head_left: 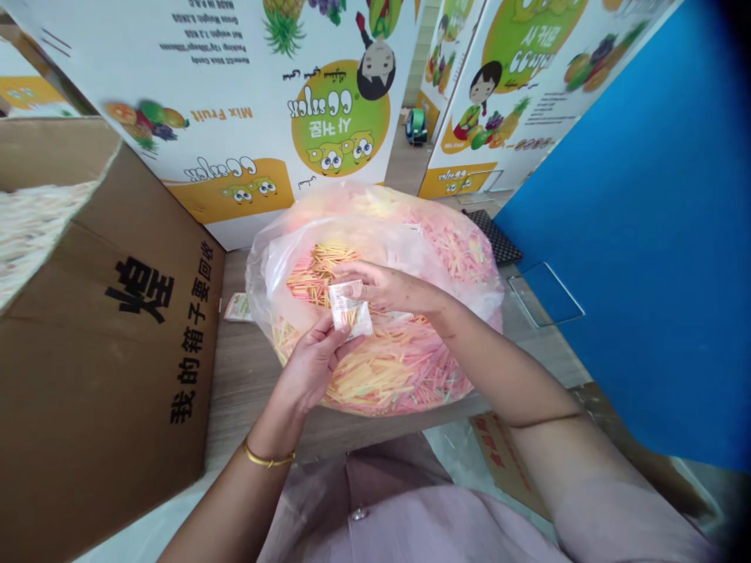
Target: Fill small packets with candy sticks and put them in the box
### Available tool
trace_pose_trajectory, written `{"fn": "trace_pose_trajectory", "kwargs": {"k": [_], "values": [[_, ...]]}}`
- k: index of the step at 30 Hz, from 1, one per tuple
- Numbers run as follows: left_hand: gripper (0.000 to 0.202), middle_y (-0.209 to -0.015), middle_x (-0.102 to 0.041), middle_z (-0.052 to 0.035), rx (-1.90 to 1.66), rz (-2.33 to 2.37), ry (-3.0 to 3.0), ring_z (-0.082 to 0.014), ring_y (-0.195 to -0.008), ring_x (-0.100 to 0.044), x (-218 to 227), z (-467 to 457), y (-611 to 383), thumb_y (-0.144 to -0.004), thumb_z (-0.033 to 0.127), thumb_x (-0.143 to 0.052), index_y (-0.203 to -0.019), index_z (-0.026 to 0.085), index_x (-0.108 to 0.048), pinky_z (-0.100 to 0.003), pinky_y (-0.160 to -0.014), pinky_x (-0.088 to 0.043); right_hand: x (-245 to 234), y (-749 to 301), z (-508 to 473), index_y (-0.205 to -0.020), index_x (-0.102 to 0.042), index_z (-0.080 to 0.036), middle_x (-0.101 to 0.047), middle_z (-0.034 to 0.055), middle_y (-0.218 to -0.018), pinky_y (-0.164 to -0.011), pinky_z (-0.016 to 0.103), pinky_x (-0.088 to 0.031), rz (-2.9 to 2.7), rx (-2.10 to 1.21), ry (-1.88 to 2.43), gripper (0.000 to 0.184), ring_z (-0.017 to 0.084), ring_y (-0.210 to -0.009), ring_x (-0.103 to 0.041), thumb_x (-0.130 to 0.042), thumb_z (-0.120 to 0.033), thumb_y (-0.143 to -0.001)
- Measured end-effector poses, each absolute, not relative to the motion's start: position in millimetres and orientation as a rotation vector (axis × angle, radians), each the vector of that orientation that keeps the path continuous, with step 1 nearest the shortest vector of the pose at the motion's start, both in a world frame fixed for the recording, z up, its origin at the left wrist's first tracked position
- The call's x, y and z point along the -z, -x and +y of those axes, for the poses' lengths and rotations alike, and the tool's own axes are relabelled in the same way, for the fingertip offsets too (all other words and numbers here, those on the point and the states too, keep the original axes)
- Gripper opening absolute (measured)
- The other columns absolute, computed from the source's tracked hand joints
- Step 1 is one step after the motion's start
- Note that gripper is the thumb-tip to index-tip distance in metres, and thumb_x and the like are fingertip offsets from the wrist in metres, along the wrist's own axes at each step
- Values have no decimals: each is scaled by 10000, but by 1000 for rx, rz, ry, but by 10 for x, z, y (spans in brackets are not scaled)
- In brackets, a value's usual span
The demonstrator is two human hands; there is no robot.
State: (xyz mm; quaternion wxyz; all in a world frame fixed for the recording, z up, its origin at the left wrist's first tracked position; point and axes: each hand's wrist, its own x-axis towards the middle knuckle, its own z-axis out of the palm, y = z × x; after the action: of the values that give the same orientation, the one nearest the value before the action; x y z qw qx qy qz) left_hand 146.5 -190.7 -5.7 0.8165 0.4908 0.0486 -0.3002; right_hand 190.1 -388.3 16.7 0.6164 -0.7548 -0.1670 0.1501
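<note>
Between my two hands is a small white, partly see-through packet [354, 316] with short yellow sticks showing in its lower part. My left hand [317, 352] pinches its lower left side. At its upper edge, the fingers and thumb of my right hand [381, 288] hold it too. Just beneath sits a large clear plastic bag [375, 227], its mouth open around the packet. Inside the bag lie a great many thin candy sticks [375, 375], yellow, pink and some green.
A brown carton [134, 375] stands at the left, full of pale sticks or packets. White printed cartons [235, 78] line the back, with a green tape roll [416, 127] between them. A blue panel [657, 234] rises at the right. A small packet [238, 307] lies on the table [240, 367].
</note>
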Motion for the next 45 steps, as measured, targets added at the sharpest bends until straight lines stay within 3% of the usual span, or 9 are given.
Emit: {"fn": "trace_pose_trajectory", "kwargs": {"k": [3,8,11,18,23,27,34,42,45], "values": [[322,-1268,-746,-86,653,139,-1031,-220,-1126,-708,31,-1916,-1447,-799,248,-805,-1112,181,-766,-355,-991,-596,-116,-1894,-3898,-1210,-713,-149,-727,91,-1205,-928,288,-537,-328,-378,1708,338,183,-1073,-685,-634,-336,-941],[395,-1255,-739,-51,568,147,-1126,-225,-1093,-708,14,-1916,-1421,-757,291,-835,-1136,217,-754,-391,-929,-634,-130,-1826,-3947,-1359,-617,-197,-663,85,-1350,-1015,295,-505,-253,-293,1626,446,170,-1207,-631,-622,-379,-952],[443,-1228,-745,-46,539,83,-1179,-229,-1101,-709,27,-1941,-1421,-751,334,-848,-1168,231,-742,-366,-922,-627,-55,-1814,-3947,-1143,-706,-149,-721,72,-1158,-950,298,-514,-325,-321,1766,314,173,-1063,-664,-643,-363,-923],[473,-1192,-763,-63,497,66,-1265,-235,-1067,-727,54,-1948,-1426,-738,398,-872,-1155,227,-727,-283,-790,-626,-22,-1609,-3820,-1139,-703,-167,-727,57,-1086,-869,287,-510,-291,-148,1813,313,168,-975,-667,-632,-397,-939],[559,-1465,-627,-84,487,70,-1343,-291,-1328,-616,71,-1878,-1422,-764,461,-846,-1268,284,-680,-307,-838,-630,-581,-1375,-4125,-1078,-728,-255,-718,44,-1094,-1004,329,-476,-235,411,2049,251,192,-1073,-646,-572,-434,-995],[525,-1364,-692,-111,485,86,-1363,-273,-1232,-672,124,-1882,-1425,-738,519,-855,-1163,234,-736,-306,-858,-617,-760,-1704,-4800,-1257,-623,-238,-684,73,-1191,-987,344,-492,149,746,1976,328,208,-1134,-619,-476,-425,-1032],[504,-1257,-745,-98,508,95,-1382,-236,-1112,-714,167,-1919,-1390,-716,545,-861,-1090,222,-764,-321,-883,-611,-72,-2385,-5204,-1081,-645,-146,-693,61,-1034,-897,303,-469,269,341,2200,185,166,-920,-612,-586,-231,-928],[469,-1256,-734,-102,503,64,-1423,-251,-1137,-691,137,-1909,-1368,-759,539,-820,-1092,216,-750,-358,-909,-594,-387,-1776,-4679,-932,-603,-189,-667,54,-948,-829,285,-437,321,900,2158,259,165,-872,-588,-481,-397,-1024],[385,-1316,-711,-106,364,-167,-1653,-272,-1230,-651,138,-1922,-1341,-897,499,-680,-1179,241,-724,-432,-1037,-531,-372,-1455,-4370,-882,-622,-192,-681,61,-915,-770,295,-419,116,587,2471,279,176,-828,-594,-500,-400,-1023]]}}
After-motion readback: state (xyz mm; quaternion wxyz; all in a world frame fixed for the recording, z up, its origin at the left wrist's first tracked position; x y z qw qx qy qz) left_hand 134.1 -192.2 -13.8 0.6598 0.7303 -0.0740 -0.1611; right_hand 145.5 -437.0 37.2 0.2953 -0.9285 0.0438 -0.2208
